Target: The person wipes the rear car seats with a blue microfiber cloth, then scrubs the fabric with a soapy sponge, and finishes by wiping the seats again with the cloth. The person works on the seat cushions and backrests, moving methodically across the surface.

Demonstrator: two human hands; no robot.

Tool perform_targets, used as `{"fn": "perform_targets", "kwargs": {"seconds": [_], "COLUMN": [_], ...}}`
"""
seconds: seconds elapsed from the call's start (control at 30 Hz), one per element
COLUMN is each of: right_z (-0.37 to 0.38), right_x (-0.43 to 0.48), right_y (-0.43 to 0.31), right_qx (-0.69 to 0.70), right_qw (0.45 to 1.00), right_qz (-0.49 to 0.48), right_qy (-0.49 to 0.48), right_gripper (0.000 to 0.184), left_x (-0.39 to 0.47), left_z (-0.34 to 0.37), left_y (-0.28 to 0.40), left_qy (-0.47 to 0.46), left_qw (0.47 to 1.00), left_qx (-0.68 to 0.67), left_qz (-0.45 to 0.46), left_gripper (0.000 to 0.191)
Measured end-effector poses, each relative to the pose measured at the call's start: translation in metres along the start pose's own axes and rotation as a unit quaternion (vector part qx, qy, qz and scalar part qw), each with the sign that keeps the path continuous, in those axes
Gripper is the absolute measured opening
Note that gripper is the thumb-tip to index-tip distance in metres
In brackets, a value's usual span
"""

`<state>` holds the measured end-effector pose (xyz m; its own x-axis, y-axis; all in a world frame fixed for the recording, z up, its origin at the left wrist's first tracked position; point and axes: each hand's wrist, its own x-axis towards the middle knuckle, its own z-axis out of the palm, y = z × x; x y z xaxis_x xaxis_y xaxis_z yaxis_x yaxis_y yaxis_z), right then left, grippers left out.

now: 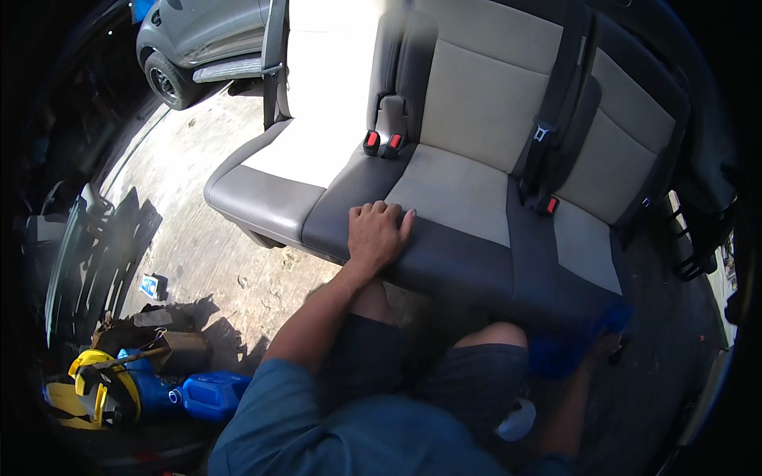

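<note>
A car's rear bench seat (pixel 464 262), with dark leather-like trim and pale grey panels, stands before me on the floor. On the dark front edge of its cushion rests my left hand (pixel 376 235), palm down with the thumb apart and nothing held. Low at the right, in shadow, my right hand (pixel 604 345) grips what looks like a blue cloth (pixel 553 356) beside the cushion's right front corner. The cloth is blurred, and the right fingers are partly hidden. Red-button seat belt buckles (pixel 372 140) stick up at the back of the cushion.
A grey vehicle (pixel 208 35) stands at upper left. On the floor to my left are a blue jerrycan (pixel 214 394), a yellow-and-black item (pixel 110 387) and a small blue-and-white container (pixel 152 287). A white object (pixel 517 421) sits near my right leg.
</note>
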<state>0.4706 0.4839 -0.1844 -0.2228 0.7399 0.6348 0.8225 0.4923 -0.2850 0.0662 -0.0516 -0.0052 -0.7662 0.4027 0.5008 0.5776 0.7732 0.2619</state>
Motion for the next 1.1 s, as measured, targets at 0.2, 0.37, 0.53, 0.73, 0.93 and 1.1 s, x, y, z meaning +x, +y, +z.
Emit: {"fn": "perform_targets", "kwargs": {"seconds": [0.2,0.37,0.53,0.73,0.93,1.1], "right_z": [0.007,-0.052,-0.086,-0.046,0.026,0.065], "right_x": [0.027,0.046,0.079,0.142,0.135,0.15], "right_y": [0.006,-0.034,-0.043,-0.127,-0.217,-0.2], "right_qx": [0.024,-0.002,-0.085,-0.185,-0.039,-0.129], "right_qw": [0.97,0.963,0.92,0.86,0.818,0.862], "right_qz": [0.153,0.074,-0.084,-0.041,-0.169,-0.167], "right_qy": [-0.185,-0.258,-0.375,-0.474,-0.548,-0.46], "right_gripper": [0.093,0.09,0.087,0.094,0.072,0.072], "left_x": [0.002,-0.001,0.001,0.006,0.007,0.011], "left_z": [0.0,0.002,0.006,0.004,0.007,0.008], "left_y": [0.004,0.0,0.002,0.004,0.007,0.013], "left_qy": [0.02,0.039,0.011,-0.003,-0.03,-0.033], "left_qw": [1.0,0.998,0.999,1.0,0.999,0.999], "left_qx": [-0.008,-0.037,-0.019,-0.009,-0.006,-0.004], "left_qz": [0.01,0.021,0.023,0.019,0.01,0.033], "left_gripper": [0.027,0.025,0.024,0.023,0.019,0.019]}}
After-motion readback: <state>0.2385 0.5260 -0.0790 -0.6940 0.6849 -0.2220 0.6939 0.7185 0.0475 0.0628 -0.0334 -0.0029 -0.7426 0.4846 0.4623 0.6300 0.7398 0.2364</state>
